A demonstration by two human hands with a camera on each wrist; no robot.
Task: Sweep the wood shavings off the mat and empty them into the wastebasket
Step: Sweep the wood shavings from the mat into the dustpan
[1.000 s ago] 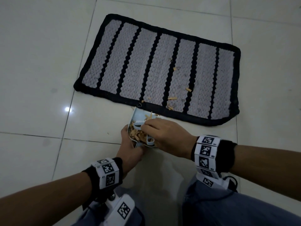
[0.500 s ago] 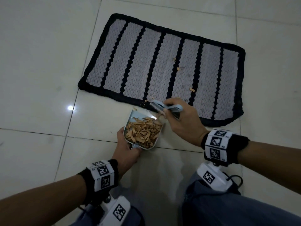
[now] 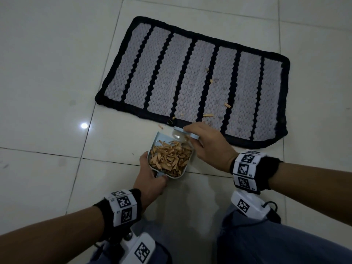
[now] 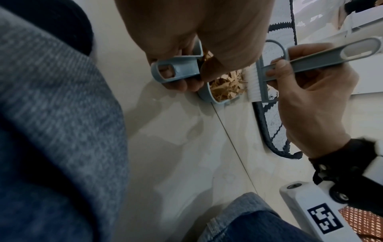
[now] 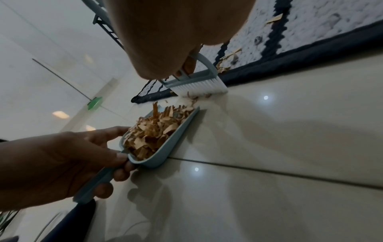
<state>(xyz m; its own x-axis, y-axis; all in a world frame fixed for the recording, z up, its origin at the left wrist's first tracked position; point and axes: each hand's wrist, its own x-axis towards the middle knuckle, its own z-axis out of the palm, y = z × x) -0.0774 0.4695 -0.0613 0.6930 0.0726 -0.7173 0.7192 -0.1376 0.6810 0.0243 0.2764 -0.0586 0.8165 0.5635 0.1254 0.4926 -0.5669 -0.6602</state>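
Note:
A grey mat (image 3: 165,77) with black stripes and a black border lies on the floor. A few wood shavings (image 3: 208,115) lie on its near right part. My left hand (image 3: 150,178) grips the handle of a small blue dustpan (image 3: 180,175) (image 5: 176,134) full of shavings (image 3: 169,159). It rests on the tiles just in front of the mat. My right hand (image 3: 207,143) holds a blue hand brush (image 3: 187,133) (image 4: 323,60) (image 5: 196,81). Its white bristles (image 5: 199,86) touch the floor at the pan's mouth, with loose shavings under them.
Glossy white floor tiles (image 3: 47,73) surround the mat. My knees in blue jeans (image 3: 266,241) are at the bottom of the head view. One shaving (image 3: 161,127) lies on the tile left of the brush. No wastebasket is in view.
My right hand lifted the brush out of the pan up to the mat's edge, then drew it back down to the pan's mouth. The pan stayed put.

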